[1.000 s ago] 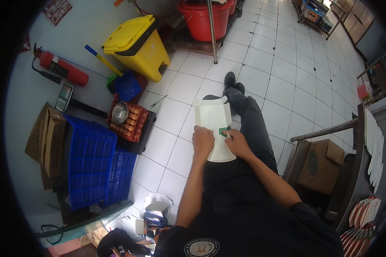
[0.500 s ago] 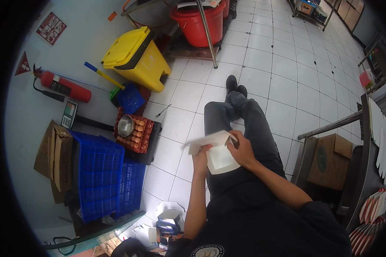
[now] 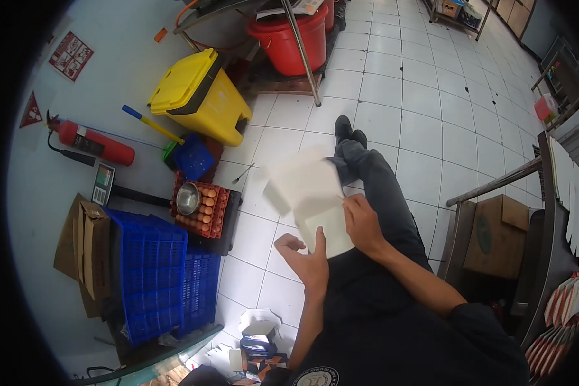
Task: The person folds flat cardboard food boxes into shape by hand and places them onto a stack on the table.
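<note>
A pale cardboard box [image 3: 309, 180] rests over my lap, its upper part blurred by motion and its flaps standing out to the left. My right hand [image 3: 363, 222] is closed on the box's right edge. My left hand [image 3: 307, 257] is at the box's lower left with thumb and fingers spread apart; the thumb lies over the box's near part. Whether that thumb touches the card cannot be made out.
On the left are blue crates [image 3: 151, 276], egg trays [image 3: 202, 209] with a metal bowl [image 3: 188, 199], a yellow bin [image 3: 202, 96] and a fire extinguisher [image 3: 96, 143]. Folded boxes [image 3: 259, 339] lie below. A carton [image 3: 495, 238] stands on a right shelf.
The box has opened out, its upper part swinging up and away from my body. My left hand has let go of the flap and spread its fingers. My right hand still holds the right edge.
</note>
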A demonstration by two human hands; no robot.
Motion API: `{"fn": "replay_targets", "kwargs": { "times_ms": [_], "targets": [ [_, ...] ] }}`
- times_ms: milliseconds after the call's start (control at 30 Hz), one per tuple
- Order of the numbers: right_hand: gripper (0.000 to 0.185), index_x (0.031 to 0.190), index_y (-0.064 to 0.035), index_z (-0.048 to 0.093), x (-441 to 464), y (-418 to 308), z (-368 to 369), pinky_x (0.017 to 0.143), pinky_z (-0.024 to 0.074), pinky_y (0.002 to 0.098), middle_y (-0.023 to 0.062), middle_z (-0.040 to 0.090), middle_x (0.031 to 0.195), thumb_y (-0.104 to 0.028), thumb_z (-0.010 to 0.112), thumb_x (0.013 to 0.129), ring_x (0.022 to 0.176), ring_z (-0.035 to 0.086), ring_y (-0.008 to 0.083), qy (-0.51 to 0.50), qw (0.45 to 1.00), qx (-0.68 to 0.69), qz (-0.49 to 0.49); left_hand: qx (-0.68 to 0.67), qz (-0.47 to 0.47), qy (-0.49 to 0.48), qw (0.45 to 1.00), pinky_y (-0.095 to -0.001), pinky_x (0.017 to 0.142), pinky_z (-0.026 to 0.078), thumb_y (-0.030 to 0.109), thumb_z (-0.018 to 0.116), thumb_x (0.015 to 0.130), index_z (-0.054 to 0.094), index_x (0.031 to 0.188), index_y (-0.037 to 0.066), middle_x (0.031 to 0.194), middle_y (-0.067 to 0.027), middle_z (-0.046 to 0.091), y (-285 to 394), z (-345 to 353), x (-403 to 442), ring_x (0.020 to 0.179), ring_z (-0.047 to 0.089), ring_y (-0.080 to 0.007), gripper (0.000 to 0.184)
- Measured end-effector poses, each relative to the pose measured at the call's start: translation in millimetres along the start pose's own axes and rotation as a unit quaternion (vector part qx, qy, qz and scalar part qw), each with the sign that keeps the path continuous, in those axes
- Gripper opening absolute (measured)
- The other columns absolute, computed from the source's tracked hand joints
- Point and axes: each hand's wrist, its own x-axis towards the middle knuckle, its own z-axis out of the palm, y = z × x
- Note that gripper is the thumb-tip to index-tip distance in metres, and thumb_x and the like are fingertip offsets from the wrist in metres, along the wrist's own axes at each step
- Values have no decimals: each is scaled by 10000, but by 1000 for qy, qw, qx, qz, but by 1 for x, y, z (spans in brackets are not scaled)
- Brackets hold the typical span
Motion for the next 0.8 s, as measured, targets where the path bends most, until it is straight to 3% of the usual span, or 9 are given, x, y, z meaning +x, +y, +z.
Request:
{"fn": "replay_targets", "kwargs": {
  "times_ms": [33, 133, 233, 267, 433, 567, 667, 800],
  "targets": [
    [258, 1134, 52, 656, -1, -4, 0, 740, 545, 409, 189, 620, 1018, 40, 593, 884, 875, 643, 375, 11, 999, -3, -38, 30, 2, -24, 999, -359, 880, 494, 157, 781, 871, 552, 1135, -31, 1076, -128, 546, 4, -2, -2, 1004, 569, -231, 397],
    [342, 1147, 33, 680, -5, -17, -6, 740, 547, 387, 152, 623, 995, 64, 635, 810, 851, 634, 322, 18, 988, -4, -156, -248, -175, -190, 934, -327, 973, 495, 148, 698, 955, 537, 1279, -25, 1204, -155, 596, 12, 7, 7, 1121, 607, -225, 401],
    [390, 1144, 19, 699, -6, -26, -6, 754, 546, 377, 126, 627, 989, 68, 658, 759, 851, 625, 291, 26, 971, -5, -238, -493, -96, -158, 850, -354, 1064, 463, 161, 645, 998, 576, 1274, -12, 1250, -120, 612, -41, 21, 4, 1152, 603, -222, 333],
    [398, 1140, 16, 704, -8, -28, -3, 759, 546, 375, 120, 628, 989, 67, 663, 747, 853, 622, 284, 28, 966, -2, -258, -444, -143, -157, 871, -371, 1062, 481, 203, 653, 993, 572, 1274, 13, 1250, -119, 609, -85, 22, 2, 1162, 598, -225, 348],
    [391, 1123, 13, 708, -10, -29, -5, 818, 546, 362, 122, 638, 1021, 44, 693, 733, 918, 634, 287, -2, 957, 3, -292, -566, -212, -147, 783, -338, 983, 544, 166, 652, 990, 538, 1313, 43, 1279, -105, 601, -62, 5, 6, 1139, 623, -208, 364],
    [350, 1094, -4, 718, -5, -30, -11, 869, 542, 360, 118, 643, 1040, 12, 725, 745, 988, 633, 284, -25, 968, 34, -249, -515, -204, -135, 821, -364, 985, 556, 149, 620, 1005, 524, 1326, 42, 1249, -96, 633, -31, -1, 16, 1127, 651, -205, 352],
    [287, 1066, -16, 718, 7, -26, -20, 854, 521, 371, 101, 644, 1059, -22, 736, 780, 978, 624, 267, -11, 961, -1, -277, -484, -180, -102, 850, -383, 1018, 539, 123, 612, 1007, 504, 1340, 25, 1285, -122, 613, -17, -3, 15, 1156, 637, -221, 363],
    [171, 985, -9, 699, 21, -37, -22, 824, 476, 366, 96, 636, 1030, -18, 729, 817, 914, 609, 272, 2, 970, -7, -244, -378, -105, -43, 919, -325, 1026, 473, 183, 647, 1005, 527, 1334, 2, 1214, -90, 609, -14, 4, 8, 1159, 564, -163, 393]
  ]
}}
